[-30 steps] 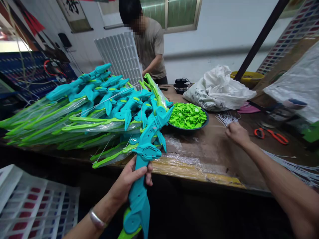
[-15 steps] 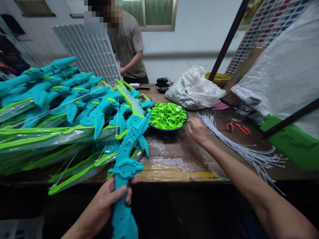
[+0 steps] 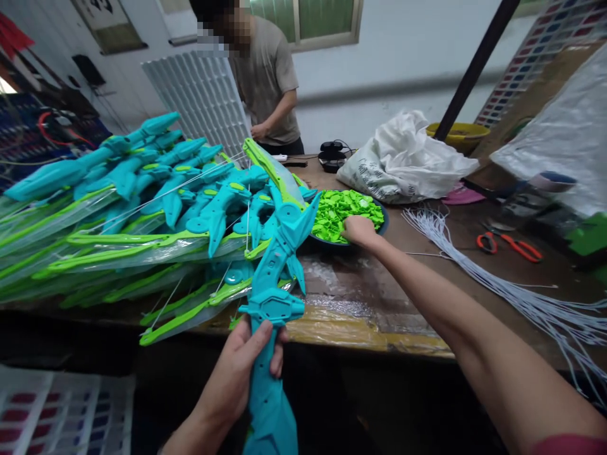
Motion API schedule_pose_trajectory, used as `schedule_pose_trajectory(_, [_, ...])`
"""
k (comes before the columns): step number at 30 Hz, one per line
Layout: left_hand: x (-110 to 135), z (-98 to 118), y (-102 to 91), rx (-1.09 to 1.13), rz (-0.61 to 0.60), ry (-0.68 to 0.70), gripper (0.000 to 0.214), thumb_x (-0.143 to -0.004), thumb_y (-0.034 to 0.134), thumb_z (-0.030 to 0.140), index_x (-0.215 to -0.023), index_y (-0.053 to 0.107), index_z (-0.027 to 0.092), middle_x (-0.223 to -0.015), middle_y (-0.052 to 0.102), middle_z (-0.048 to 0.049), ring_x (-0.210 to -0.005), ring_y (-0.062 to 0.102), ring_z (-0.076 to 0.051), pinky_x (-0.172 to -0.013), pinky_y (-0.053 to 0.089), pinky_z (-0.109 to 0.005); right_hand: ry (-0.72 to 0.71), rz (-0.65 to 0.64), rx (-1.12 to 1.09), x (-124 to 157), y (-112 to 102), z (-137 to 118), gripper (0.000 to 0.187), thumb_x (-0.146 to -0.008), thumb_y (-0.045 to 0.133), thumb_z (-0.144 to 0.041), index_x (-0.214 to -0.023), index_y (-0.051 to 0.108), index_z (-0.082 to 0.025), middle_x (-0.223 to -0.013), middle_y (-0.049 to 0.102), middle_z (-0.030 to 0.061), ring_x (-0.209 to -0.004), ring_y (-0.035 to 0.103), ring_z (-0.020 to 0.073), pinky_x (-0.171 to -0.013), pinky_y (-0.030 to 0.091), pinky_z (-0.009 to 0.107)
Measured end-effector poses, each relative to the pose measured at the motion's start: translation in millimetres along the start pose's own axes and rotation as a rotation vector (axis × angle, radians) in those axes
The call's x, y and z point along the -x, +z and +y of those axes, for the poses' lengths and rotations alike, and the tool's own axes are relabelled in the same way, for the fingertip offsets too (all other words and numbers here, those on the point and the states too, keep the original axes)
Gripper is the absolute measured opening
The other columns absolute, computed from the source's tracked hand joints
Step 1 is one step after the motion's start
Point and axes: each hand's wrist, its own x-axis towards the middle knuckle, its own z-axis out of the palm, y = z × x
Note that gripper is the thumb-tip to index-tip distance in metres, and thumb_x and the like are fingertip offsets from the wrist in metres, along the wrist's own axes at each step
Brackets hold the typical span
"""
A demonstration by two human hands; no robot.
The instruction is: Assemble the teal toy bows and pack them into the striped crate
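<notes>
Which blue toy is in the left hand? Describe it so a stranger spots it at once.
Start at the brown table; a heap of blue and green toys covers its left side. At that heap's right end, the left hand grips one blue toy. Unlike its piled neighbours, it is held in a hand, its lower end running past the table's front edge.

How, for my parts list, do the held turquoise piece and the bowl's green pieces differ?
The turquoise piece is long and single; the green pieces are small and many. The turquoise piece is gripped in the left hand; the green pieces lie heaped in the bowl. Both have a hand at them, the right hand for the green pieces.
</notes>
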Motion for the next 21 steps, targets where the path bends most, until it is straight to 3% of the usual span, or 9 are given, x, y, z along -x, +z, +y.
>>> schedule_pose_trajectory(4, [1, -7, -5.7, 0.042, -0.005, -0.024, 0.031, -0.091, 0.072, 0.045, -0.1, 0.059, 0.018, -0.09, 0.069, -0.003, -0.052, 0.055, -0.009, -0.052, 0.048, -0.025, -0.001, 0.176, -0.135, 9, -8, 3, 0.014, -0.092, 0.061, -0.022, -0.091, 0.071, -0.014, -0.1, 0.074, 0.0127, -0.096, 0.068, 0.0242, -0.085, 0.052, 0.033])
schedule_pose_trajectory(7, [4, -10, -9.5, 0.036, 0.002, -0.035, 0.032, -0.092, 0.071, 0.046, -0.099, 0.058, 0.018, -0.08, 0.068, -0.0019, -0.054, 0.055, -0.011, -0.054, 0.048, -0.025, -0.062, 0.385, -0.267, 38, -12, -6, 0.025, -0.098, 0.043, -0.022, -0.104, 0.066, -0.012, -0.106, 0.071, 0.0163, -0.096, 0.066, 0.0253, -0.086, 0.05, 0.034])
schedule_pose_trajectory(9, [4, -11, -10.9, 0.009, 0.009, -0.034, 0.031, -0.093, 0.069, 0.047, -0.099, 0.057, 0.019, -0.066, 0.063, 0.0011, -0.053, 0.054, -0.012, -0.054, 0.047, -0.024, -0.166, 0.481, -0.356, 66, -8, -16, 0.028, -0.101, 0.037, -0.025, -0.11, 0.061, -0.014, -0.104, 0.07, 0.014, -0.094, 0.065, 0.0234, -0.087, 0.049, 0.034])
schedule_pose_trajectory(12, [0, -14, -10.4, -0.039, 0.031, -0.024, 0.033, -0.092, 0.069, 0.049, -0.098, 0.055, 0.02, -0.057, 0.058, 0.0034, -0.051, 0.052, -0.012, -0.052, 0.045, -0.023, -0.342, 0.545, -0.454, 97, 8, -26, 0.023, -0.101, 0.041, -0.03, -0.105, 0.061, -0.019, -0.098, 0.068, 0.0103, -0.091, 0.063, 0.023, -0.086, 0.049, 0.033])
schedule_pose_trajectory(15, [-7, -18, -8.5, -0.092, 0.043, 0.0, 0.036, -0.089, 0.071, 0.051, -0.096, 0.053, 0.02, -0.055, 0.059, 0.0034, -0.049, 0.051, -0.012, -0.049, 0.043, -0.022, -0.417, 0.59, -0.534, 102, 21, -24, 0.017, -0.096, 0.046, -0.027, -0.091, 0.06, -0.021, -0.089, 0.065, 0.0102, -0.085, 0.062, 0.0245, -0.081, 0.049, 0.036])
schedule_pose_trajectory(18, [-12, -22, -8.8, -0.137, 0.043, 0.025, 0.037, -0.088, 0.071, 0.051, -0.094, 0.052, 0.02, -0.054, 0.058, 0.0039, -0.047, 0.05, -0.012, -0.048, 0.043, -0.022, -0.429, 0.639, -0.624, 99, 19, -21, 0.015, -0.095, 0.049, -0.025, -0.087, 0.061, -0.02, -0.09, 0.065, 0.0103, -0.087, 0.062, 0.0244, -0.082, 0.05, 0.037])
schedule_pose_trajectory(21, [-14, -25, -12.4, -0.152, 0.04, 0.05, 0.035, -0.09, 0.069, 0.05, -0.095, 0.052, 0.02, -0.054, 0.058, 0.004, -0.047, 0.051, -0.012, -0.048, 0.043, -0.022, -0.444, 0.619, -0.722, 113, 13, -28, 0.015, -0.096, 0.052, -0.025, -0.094, 0.066, -0.02, -0.096, 0.066, 0.0086, -0.088, 0.065, 0.0209, -0.082, 0.053, 0.035])
